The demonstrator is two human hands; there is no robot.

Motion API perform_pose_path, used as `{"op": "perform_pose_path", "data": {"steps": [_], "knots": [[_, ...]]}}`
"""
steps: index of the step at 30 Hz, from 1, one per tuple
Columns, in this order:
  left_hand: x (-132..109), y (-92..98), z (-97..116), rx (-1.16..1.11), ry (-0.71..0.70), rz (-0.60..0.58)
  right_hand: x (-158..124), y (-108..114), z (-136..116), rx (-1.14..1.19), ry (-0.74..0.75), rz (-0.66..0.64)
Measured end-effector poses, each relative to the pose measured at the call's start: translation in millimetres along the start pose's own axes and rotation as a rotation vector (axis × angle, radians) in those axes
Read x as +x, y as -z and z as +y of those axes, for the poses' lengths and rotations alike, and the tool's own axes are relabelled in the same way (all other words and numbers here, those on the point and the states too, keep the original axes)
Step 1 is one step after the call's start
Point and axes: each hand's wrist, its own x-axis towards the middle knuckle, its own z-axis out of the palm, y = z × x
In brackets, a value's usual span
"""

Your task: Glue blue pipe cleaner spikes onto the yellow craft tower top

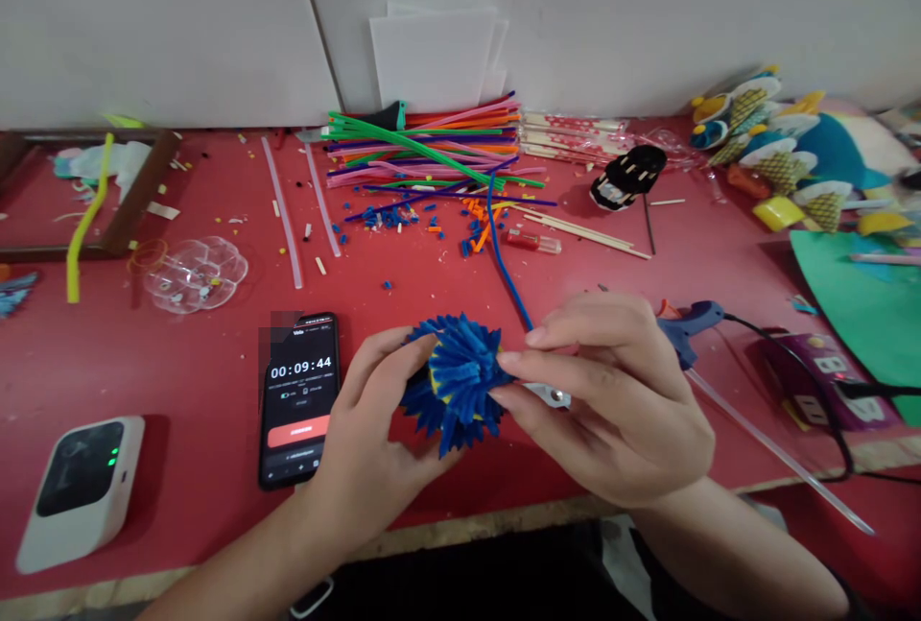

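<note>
My left hand [389, 410] is closed around a spiky, tufted craft piece [464, 371] of blue pipe cleaner with yellow showing between its layers. At its right side, my right hand [604, 391] pinches with thumb and fingers against the tufts. A long blue pipe cleaner [505, 266] runs up and away from the right fingertips, its far end near the pile at the back. Below those fingers shows a small pale metal part with a rivet [556, 396]; the hand hides the rest of it.
A phone [300, 410] with a running timer lies left of my hands, a white device [82, 491] farther left. To the right are a glue gun [691, 325] with a clear glue stick and cable, and a purple power strip [827, 376]. Colored pipe cleaners [424, 146] and blue scraps [392, 216] lie behind.
</note>
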Motion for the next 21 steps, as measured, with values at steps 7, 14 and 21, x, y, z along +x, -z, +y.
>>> {"op": "perform_pose_path", "data": {"steps": [7,14,21], "knots": [[0.5,-0.8,0.9,-0.001,-0.022,0.006,1.2,0.6,-0.8,0.038,-0.014,0.0],[0.1,0.1,1.7,0.03,-0.039,0.001,0.3,0.9,-1.4,0.052,-0.033,0.017],[1.6,1.3,2.6,0.041,-0.058,-0.001,0.3,1.4,-0.8,0.082,-0.059,0.029]]}}
